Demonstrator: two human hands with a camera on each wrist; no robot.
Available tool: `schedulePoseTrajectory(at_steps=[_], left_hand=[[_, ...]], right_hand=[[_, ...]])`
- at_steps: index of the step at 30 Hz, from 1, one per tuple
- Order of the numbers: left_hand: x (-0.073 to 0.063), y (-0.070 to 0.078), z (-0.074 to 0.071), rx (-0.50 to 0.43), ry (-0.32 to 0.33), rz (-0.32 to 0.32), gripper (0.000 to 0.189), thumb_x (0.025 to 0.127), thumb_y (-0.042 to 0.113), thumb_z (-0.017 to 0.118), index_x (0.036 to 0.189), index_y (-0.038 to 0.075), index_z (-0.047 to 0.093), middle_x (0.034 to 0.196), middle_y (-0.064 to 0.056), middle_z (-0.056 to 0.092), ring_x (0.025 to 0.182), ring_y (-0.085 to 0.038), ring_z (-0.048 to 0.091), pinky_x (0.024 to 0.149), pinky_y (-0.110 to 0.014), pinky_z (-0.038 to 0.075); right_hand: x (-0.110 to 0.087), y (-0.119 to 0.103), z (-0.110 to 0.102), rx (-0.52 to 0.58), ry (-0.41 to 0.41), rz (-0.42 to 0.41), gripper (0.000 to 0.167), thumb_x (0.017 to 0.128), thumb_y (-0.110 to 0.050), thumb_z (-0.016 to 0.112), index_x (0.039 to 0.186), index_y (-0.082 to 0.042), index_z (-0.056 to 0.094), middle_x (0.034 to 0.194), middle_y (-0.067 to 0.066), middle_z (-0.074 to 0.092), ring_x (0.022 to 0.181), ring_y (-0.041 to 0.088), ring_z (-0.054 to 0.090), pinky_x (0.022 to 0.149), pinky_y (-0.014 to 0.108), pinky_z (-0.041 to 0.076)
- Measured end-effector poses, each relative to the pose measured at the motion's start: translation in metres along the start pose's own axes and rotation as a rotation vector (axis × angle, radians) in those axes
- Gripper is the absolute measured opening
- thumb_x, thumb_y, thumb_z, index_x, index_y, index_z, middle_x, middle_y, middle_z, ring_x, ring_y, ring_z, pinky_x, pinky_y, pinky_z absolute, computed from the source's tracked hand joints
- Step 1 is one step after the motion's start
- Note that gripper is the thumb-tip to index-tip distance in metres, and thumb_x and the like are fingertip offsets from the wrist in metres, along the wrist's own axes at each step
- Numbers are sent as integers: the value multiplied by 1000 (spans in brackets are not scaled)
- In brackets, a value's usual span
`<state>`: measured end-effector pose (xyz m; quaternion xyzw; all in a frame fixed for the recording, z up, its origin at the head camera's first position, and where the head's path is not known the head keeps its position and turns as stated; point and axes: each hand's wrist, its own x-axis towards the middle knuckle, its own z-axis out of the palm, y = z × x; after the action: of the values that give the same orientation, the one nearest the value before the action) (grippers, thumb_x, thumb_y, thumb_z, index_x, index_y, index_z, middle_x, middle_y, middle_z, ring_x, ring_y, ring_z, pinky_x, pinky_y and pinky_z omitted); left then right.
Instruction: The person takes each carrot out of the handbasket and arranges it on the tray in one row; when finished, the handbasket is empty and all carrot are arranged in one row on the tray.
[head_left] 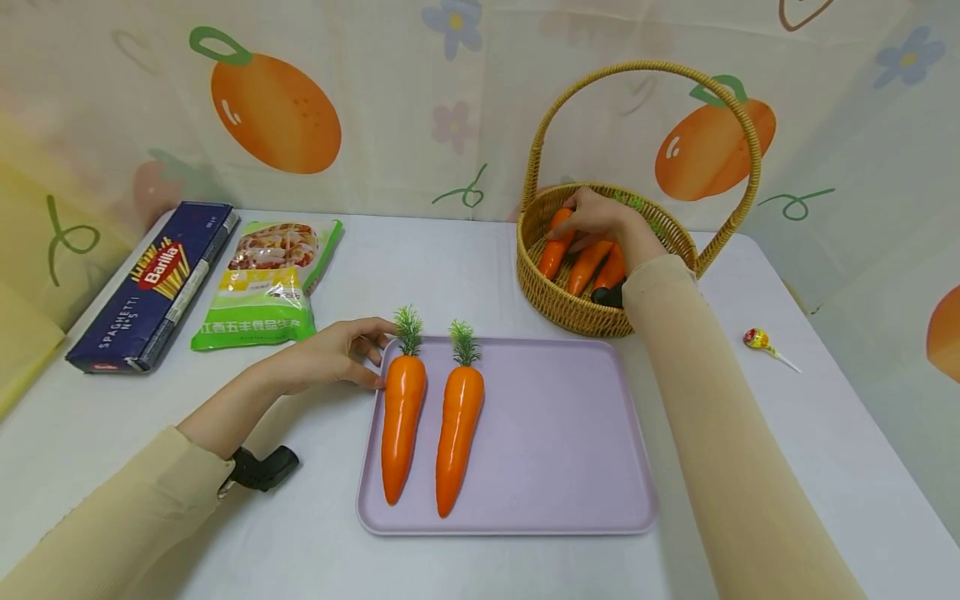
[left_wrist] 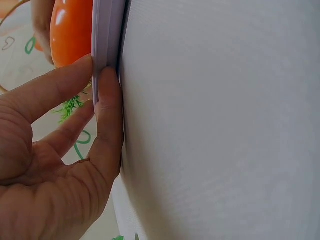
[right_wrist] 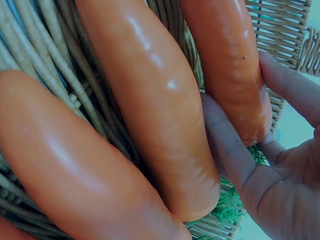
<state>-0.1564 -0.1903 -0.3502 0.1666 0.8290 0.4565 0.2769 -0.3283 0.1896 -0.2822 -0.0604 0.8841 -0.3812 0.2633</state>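
Observation:
My left hand (head_left: 330, 357) holds the left rim of a lilac tray (head_left: 558, 433), pinching its edge between thumb and fingers in the left wrist view. Two toy carrots with green tops, one nearer the rim (head_left: 402, 421) and one beside it (head_left: 459, 433), lie side by side on the tray's left part. Inside a wicker basket (head_left: 570, 307) at the back right, my right hand (head_left: 602, 218) grips the leftmost carrot (right_wrist: 227, 65), thumb and fingers on opposite sides. Beside it lie more carrots, one in the middle (right_wrist: 155, 100) and another (right_wrist: 75, 165) further over. Their leafy tops are partly hidden.
A blue spaghetti box (head_left: 157, 287) and a green food packet (head_left: 258, 287) lie at the back left. On the right lies a lollipop (head_left: 759, 339). The basket's tall handle (head_left: 645, 67) arches over my right hand. A patterned curtain (head_left: 390, 108) hangs behind the table.

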Motion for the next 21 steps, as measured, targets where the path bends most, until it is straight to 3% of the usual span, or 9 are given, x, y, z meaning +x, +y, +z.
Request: schedulePoseTrajectory(at_steps=[6, 9, 15, 21], left_hand=[[-1, 1, -1, -2, 2, -1, 68, 80, 7, 75, 141, 4, 46, 121, -18, 53, 101, -24, 52, 79, -24, 49], [-1, 0, 0, -2, 0, -1, 68, 80, 7, 75, 141, 4, 46, 118, -19, 55, 101, -23, 51, 79, -24, 49], [-1, -1, 1, -4, -5, 0, 68, 81, 8, 75, 142, 4, 46, 124, -19, 51, 101, -23, 52, 80, -25, 49], [-1, 0, 1, -1, -5, 0, 68, 81, 8, 75, 142, 4, 45, 125, -19, 51, 101, -24, 52, 80, -25, 49]], right_hand=[[7, 3, 0, 21, -13, 31, 55, 94, -12, 62, 137, 0, 31, 119, 5, 44, 88, 14, 64, 103, 40, 50], [2, 1, 1, 33, -15, 29, 64, 93, -10, 61, 143, 2, 24, 124, 8, 42, 92, 17, 64, 105, 42, 49], [-1, 2, -8, 76, 15, 5, 62, 94, -12, 60, 142, -2, 23, 122, 8, 46, 89, 13, 67, 99, 36, 53], [-14, -13, -23, 205, 32, -53, 57, 94, -10, 63, 133, -7, 21, 117, 6, 46, 82, 10, 66, 88, 28, 57]])
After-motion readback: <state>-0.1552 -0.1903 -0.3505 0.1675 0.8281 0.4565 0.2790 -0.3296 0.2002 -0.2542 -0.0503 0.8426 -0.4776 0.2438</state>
